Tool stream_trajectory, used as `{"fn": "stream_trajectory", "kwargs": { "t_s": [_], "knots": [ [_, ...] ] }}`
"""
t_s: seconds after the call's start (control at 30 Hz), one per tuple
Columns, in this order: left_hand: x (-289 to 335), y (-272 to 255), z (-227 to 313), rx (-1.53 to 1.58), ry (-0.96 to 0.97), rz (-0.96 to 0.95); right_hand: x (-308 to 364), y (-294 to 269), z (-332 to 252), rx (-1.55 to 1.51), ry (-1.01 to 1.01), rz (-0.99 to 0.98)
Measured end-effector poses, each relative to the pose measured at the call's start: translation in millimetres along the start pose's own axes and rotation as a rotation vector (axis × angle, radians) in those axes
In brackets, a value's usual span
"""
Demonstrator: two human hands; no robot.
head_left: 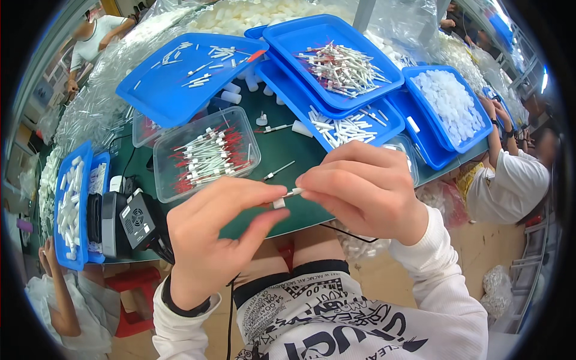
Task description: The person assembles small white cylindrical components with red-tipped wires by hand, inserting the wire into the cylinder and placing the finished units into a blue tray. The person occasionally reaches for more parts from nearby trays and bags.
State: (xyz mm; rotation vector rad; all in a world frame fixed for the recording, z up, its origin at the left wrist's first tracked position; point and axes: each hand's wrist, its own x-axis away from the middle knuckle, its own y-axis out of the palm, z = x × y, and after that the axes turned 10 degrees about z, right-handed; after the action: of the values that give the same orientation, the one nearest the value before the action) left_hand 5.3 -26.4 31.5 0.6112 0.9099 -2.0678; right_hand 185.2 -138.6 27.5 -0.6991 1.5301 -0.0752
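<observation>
Small white part (279, 203): held above green table (277, 157), between both hands | left hand (216, 225): part pinched by thumb and forefinger | right hand (369, 189): slim end gripped at fingertips | clear box (161, 172): placed beyond left hand | blue trays (327, 30): stacked farther out

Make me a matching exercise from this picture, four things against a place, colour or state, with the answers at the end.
1. Clear container
2. Boxy device
3. Stool
4. Small white part

A. Red, lower left of the picture
B. At the fingertips of the left hand and right hand
C. Black, with a round grille
D. Holding red-and-white sticks

Pairs: 1-D, 2-C, 3-A, 4-B
</observation>
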Motion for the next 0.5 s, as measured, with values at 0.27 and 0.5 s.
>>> {"fn": "stream_trajectory", "kwargs": {
  "t_s": [0.27,0.5],
  "knots": [
    [-0.2,0.2,-1.6,0.056,-0.072,-0.03,9.4,2.2,-0.2,-0.008,-0.019,0.046],
    [-2.6,-1.1,6.2,0.11,-0.191,-0.09,7.7,-3.1,2.5,-0.14,0.018,-0.024]
  ]
}}
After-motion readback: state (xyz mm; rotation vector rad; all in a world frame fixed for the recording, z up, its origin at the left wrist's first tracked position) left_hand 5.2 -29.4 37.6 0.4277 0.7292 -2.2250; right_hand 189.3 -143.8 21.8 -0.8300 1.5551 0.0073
